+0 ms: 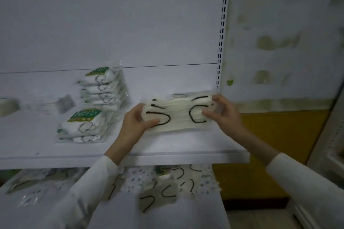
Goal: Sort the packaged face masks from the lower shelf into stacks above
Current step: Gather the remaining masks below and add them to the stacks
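**Two hands hold a bunch of masks over the top shelf**

The person stands at a white rack. Both hands hold one bunch of black-loop masks point(178, 115), each in a clear wrapper. The bunch sits low over the right end of the upper shelf point(186, 145). I cannot tell if its bottom edge touches the shelf.

The left hand point(138, 119) is curled round the left end of the bunch, with the thumb pressed on the front. The right hand point(221, 111) pinches the right end, thumb in front and fingers bent behind. Neither hand is spread flat. I think one hand goes on each end because the packs are thin and slippery. Held like this, they stay lined up and do not fan out.

This spot looks picked on purpose. On the left of the same shelf are two piles of green-label packs, a tall one at the back point(104, 87) and a short one in front point(83, 126). The black-loop masks are kept well apart from them, so each kind gets its own pile.

Down on the lower shelf point(186, 215) many loose packs point(167, 186) lie mixed up. Some have black loops and some have dots. So I think the sorting is only partly done.
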Demonstrator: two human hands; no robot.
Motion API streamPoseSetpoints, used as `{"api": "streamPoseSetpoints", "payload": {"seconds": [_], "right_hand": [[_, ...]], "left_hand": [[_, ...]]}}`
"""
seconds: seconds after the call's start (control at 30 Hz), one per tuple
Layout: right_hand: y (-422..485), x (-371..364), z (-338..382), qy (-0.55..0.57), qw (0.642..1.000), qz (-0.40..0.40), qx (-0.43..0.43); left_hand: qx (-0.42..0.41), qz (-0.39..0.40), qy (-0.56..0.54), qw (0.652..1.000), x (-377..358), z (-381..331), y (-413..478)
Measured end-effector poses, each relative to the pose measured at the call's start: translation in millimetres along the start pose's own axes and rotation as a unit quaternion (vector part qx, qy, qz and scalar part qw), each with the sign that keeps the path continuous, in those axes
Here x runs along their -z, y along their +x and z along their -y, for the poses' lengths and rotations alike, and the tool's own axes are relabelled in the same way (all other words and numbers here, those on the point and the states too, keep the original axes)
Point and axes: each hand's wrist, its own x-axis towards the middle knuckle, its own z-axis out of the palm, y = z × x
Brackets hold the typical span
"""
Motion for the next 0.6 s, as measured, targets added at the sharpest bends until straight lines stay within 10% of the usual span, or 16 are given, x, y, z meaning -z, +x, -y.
{"api": "streamPoseSetpoints", "payload": {"seconds": [0.27,0.6], "right_hand": [[15.7,-20.3,-46.6,0.067,0.977,0.006,-0.202],[27.9,-17.7,-64.3,0.072,0.972,-0.002,-0.224]], "left_hand": [[0.113,-0.015,-0.016,0.993,-24.7,34.1,17.3],[0.157,-0.062,-0.044,0.985,-22.7,49.9,23.3]]}}
